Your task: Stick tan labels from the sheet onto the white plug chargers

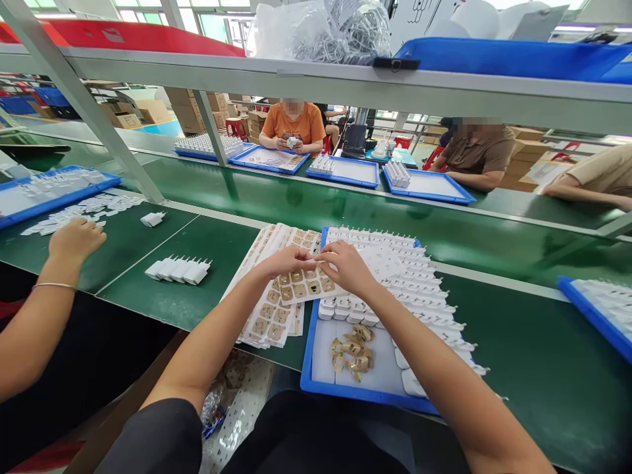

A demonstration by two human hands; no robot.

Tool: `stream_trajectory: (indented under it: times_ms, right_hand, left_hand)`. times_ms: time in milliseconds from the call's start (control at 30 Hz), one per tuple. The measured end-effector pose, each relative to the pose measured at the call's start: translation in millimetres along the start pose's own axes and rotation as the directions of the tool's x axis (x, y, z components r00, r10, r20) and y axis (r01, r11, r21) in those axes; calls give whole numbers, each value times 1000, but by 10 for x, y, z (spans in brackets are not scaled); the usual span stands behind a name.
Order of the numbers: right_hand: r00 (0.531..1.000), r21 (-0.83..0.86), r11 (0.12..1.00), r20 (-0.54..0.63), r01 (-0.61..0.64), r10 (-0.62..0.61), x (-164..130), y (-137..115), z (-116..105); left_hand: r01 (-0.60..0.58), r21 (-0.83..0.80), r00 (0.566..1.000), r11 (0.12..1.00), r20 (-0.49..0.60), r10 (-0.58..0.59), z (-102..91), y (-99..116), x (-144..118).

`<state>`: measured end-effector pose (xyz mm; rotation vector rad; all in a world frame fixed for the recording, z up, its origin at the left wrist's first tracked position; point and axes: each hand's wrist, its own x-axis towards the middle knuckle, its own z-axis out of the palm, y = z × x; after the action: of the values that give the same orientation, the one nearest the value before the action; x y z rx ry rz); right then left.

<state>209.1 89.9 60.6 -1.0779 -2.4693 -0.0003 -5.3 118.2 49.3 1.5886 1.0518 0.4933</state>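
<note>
Left hand above the stack of sticker sheets, near the left edge of the blue tray; right hand facing it, over the left side of the same tray. Fingertips of both hands bent inward and brought together; impossible to tell whether a small piece is pinched between them. Sticker sheets fanned out left of the tray, close to the near edge of the green surface; top sheet turned askew beneath both hands, reaching over the tray's left edge. White plugs packed in rows, pins projecting, along the tray's far and right edges; brown scraps heaped toward its near left corner. Farther left, short row of loose plugs. Co-worker's hand beside scattered white cards.
</note>
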Motion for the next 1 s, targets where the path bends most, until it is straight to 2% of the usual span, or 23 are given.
stream_trajectory:
  times_ms: [267,467,767,1000]
  right_hand:
    - [991,-2,993,-52,122,-122,8,-6,36]
    - [987,30,987,-28,161,-160,-95,25,-44]
    - [999,160,987,12,30,-32,-200,78,-141]
    - [998,248,968,66,-39,23,-166,42,-136]
  left_hand:
    - [-20,-69,1000,997,21,22,27,-37,7]
    - [-5,-70,998,998,57,9,75,-53,46]
    - [-15,-46,986,999,166,23,169,99,-33]
    - [-63,-1,988,998,141,63,174,59,-29]
